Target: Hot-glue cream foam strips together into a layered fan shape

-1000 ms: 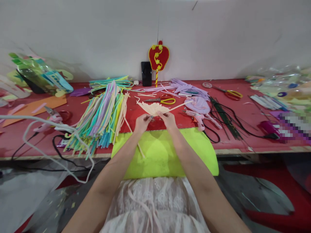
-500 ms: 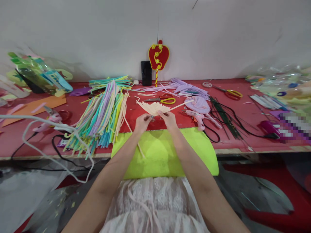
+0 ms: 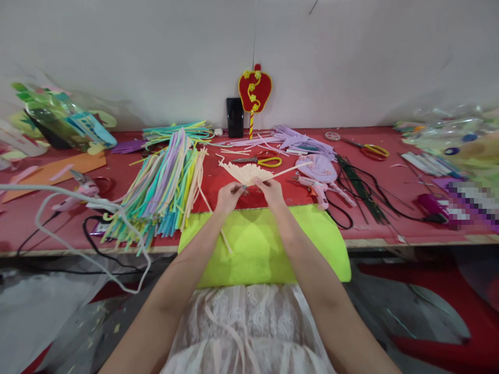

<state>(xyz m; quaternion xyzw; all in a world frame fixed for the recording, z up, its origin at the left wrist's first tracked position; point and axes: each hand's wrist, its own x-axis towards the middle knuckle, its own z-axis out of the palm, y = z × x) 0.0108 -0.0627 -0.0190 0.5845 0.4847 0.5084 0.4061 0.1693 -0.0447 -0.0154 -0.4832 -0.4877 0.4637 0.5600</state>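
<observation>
A cream fan-shaped piece made of chenille stems point(image 3: 246, 173) spreads out just beyond my fingers, above a red sheet point(image 3: 214, 189). My left hand point(image 3: 230, 197) is closed in a pinch at its lower left edge. On its lower right side, my right hand point(image 3: 270, 191) grips the fan with thumb and fingers. One long cream stem point(image 3: 290, 169) sticks out from the fan to the upper right. Behind the fan lie scissors with yellow and red handles point(image 3: 268, 161). Another pale stem point(image 3: 224, 236) lies beside my left wrist, across a lime-green sheet point(image 3: 255, 249).
To the left lies a large heap of pastel chenille stems point(image 3: 167, 182). Glue guns rest on both sides, a pink one point(image 3: 320, 193) at right. A phone point(image 3: 234, 118) and a red apple-shaped ornament point(image 3: 255, 91) stand by the wall. A white cable point(image 3: 42, 202) loops at left.
</observation>
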